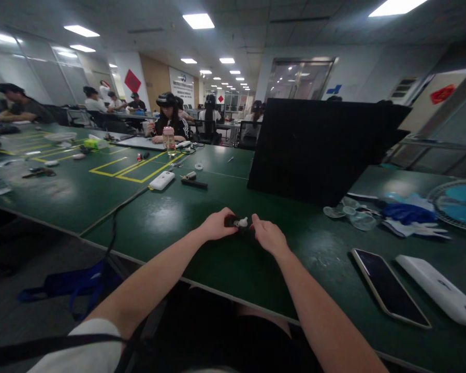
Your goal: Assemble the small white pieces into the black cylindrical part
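Observation:
Between my hands, just over the green table (202, 259), is a small dark object with a white knob-like part (243, 223); it is too small to name. My left hand (219, 225) is closed round its dark left end, thumb below and fingers above. On the other side, my right hand (270, 235) has its fingers curled, tips close beside the white part. A dark bit shows at those fingertips, but I cannot make out what they grip.
A large black panel (303, 150) stands beyond my right hand. Rightward lie a phone (390, 287), a white power bank (440, 290), clear plastic cups (359, 215) and gloves (411, 223). Farther left are a white device (162, 180) and a black bar (194, 183). A person (171, 122) sits opposite.

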Tool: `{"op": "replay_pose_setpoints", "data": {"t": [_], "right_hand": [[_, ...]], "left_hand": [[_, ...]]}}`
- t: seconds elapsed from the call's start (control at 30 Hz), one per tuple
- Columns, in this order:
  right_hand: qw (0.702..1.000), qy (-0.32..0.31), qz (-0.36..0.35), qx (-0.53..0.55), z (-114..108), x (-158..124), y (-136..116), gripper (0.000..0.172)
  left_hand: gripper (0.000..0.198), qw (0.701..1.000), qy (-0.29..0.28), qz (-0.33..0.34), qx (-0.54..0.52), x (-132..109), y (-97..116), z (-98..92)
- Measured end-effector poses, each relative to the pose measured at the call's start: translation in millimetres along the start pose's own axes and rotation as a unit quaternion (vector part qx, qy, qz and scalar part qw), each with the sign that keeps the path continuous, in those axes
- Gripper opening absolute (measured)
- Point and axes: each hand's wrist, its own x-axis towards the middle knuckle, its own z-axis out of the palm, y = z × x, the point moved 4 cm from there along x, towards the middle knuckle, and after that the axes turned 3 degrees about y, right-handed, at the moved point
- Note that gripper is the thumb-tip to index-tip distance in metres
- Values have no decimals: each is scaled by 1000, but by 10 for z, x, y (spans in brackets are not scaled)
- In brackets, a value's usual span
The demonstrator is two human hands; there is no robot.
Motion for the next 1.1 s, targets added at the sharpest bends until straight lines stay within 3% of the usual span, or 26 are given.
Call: {"op": "replay_pose_setpoints", "data": {"t": [0.13,0.4,0.53,0.6,0.67,0.73,0.83,0.9,1.0,1.1], "right_hand": [[1000,9,-9,7,-13,-2,37,86],[999,-3,-28,35,30,82,123,78],[999,-9,-14,31,16,83,128,78],[999,-11,-11,30,6,76,130,79],[999,-19,-3,29,8,72,136,80],[999,-23,2,27,15,72,141,80],[999,-20,0,27,20,78,134,79],[999,-18,-2,29,17,81,124,78],[999,-8,-9,32,7,78,112,77],[999,4,-20,37,9,63,107,78]], "left_hand": [[45,999,38,8,36,48,-123,-206],[51,980,77,-49,176,-127,-729,-1205],[50,959,52,27,278,-295,-759,-1504],[51,948,18,79,309,-364,-747,-1564],[51,945,29,85,316,-407,-788,-1622],[51,946,120,35,299,-420,-897,-1696],[54,926,313,-101,186,-418,-1162,-1738],[54,913,367,-165,70,-357,-1334,-1645],[51,918,348,-188,-46,-160,-1450,-1449],[49,937,287,-196,-32,43,-1424,-1294]]}}
